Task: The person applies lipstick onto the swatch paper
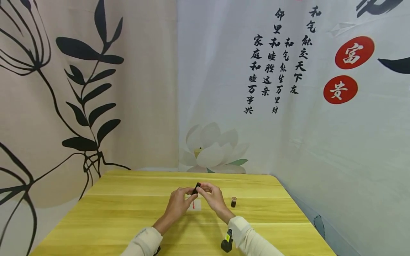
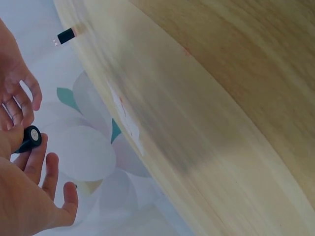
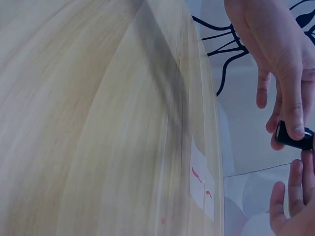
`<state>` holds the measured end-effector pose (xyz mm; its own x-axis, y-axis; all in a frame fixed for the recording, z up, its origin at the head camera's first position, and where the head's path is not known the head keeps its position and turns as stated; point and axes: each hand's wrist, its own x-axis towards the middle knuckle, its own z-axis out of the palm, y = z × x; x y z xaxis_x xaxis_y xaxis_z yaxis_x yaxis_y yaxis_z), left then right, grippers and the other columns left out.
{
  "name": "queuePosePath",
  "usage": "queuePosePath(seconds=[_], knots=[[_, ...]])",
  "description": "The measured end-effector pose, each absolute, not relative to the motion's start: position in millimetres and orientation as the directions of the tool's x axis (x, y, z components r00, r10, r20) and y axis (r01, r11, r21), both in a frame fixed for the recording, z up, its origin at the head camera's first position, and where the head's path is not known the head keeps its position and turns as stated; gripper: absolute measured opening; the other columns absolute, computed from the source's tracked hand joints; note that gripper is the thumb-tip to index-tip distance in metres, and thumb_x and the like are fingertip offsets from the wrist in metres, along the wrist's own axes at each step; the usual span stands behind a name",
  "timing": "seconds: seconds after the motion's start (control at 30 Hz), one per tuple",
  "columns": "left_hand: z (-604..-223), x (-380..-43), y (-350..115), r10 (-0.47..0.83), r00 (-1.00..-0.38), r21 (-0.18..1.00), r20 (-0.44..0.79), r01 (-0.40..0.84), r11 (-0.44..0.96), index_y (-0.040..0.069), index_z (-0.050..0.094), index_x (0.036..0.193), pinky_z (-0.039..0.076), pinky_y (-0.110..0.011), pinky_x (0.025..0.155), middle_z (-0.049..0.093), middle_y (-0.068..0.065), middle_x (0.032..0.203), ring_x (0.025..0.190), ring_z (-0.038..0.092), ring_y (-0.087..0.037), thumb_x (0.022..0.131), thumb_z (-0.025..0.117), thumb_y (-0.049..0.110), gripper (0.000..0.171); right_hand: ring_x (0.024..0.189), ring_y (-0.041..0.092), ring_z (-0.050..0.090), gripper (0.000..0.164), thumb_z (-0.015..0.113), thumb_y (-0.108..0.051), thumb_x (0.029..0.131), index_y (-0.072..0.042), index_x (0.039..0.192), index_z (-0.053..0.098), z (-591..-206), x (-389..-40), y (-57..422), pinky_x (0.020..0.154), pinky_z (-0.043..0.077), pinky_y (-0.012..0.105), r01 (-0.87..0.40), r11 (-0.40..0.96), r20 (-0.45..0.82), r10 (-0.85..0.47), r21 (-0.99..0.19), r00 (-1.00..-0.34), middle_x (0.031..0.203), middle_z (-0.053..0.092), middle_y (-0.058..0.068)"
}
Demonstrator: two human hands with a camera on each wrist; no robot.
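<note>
Both hands meet over the middle of the table around a small black lipstick tube (image 1: 196,188), tilted in the head view. My left hand (image 1: 178,204) pinches its lower part between thumb and fingers. With thumb and forefinger, my right hand (image 1: 214,199) grips the upper end. The tube's round end, bearing a pale label, faces the left wrist camera, where the lipstick (image 2: 30,137) sits by the left fingers. Below the hands lies a white paper (image 1: 196,205) with red strokes, partly covered by them in the head view.
A short dark cylinder (image 1: 233,202) with a pinkish top stands right of the hands. A black device with a yellow label (image 1: 227,241) is at the right sleeve. The wooden table (image 1: 128,199) ends at a printed curtain (image 1: 144,106) behind. A faint red smudge (image 2: 187,50) marks the wood.
</note>
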<state>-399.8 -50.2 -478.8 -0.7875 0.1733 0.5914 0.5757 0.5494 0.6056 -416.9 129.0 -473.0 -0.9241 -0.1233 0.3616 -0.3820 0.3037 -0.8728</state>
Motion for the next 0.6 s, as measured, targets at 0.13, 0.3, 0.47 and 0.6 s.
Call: queuePosePath(seconds=[0.13,0.3,0.47,0.6], knots=[[-478.0,-400.8,-50.8,0.175,-0.790,0.608,0.588,0.574,0.549,0.007,0.079,0.115,0.056,-0.047,0.084,0.075,0.002,0.097,0.095,0.066,-0.021,0.095,0.077,0.016,0.022,0.104,0.020,0.066,0.031,0.068,-0.034,0.103,-0.009,0.121,0.072,-471.8,-415.8,130.6,0.095,0.054,0.046,-0.404,0.307,0.379,-0.141,-0.861,-0.915,0.116,0.071,0.005],[-476.6,-401.0,-50.1,0.160,-0.805,0.634,0.572,0.557,0.537,0.008,0.079,0.113,0.055,-0.049,0.085,0.074,0.003,0.096,0.097,0.066,-0.021,0.095,0.078,0.017,0.020,0.107,0.023,0.067,0.027,0.066,-0.028,0.104,-0.009,0.122,0.073,-470.1,-413.6,132.3,0.097,0.054,0.049,-0.416,0.323,0.395,-0.129,-0.850,-0.909,0.118,0.073,0.006],[-476.3,-400.3,-49.4,0.157,-0.806,0.634,0.571,0.555,0.538,0.009,0.080,0.113,0.055,-0.049,0.084,0.075,0.003,0.096,0.096,0.067,-0.023,0.096,0.077,0.018,0.019,0.104,0.021,0.068,0.025,0.067,-0.028,0.104,-0.011,0.121,0.074,-470.2,-414.3,133.3,0.094,0.054,0.046,-0.408,0.314,0.389,-0.124,-0.857,-0.913,0.116,0.074,0.005],[-477.1,-401.2,-49.2,0.166,-0.795,0.615,0.583,0.566,0.549,0.010,0.080,0.114,0.055,-0.049,0.085,0.075,0.005,0.098,0.096,0.066,-0.021,0.095,0.078,0.019,0.021,0.101,0.017,0.066,0.032,0.072,-0.035,0.100,-0.012,0.122,0.073,-469.2,-413.9,132.0,0.093,0.053,0.043,-0.391,0.301,0.371,-0.126,-0.870,-0.920,0.114,0.072,0.003]])
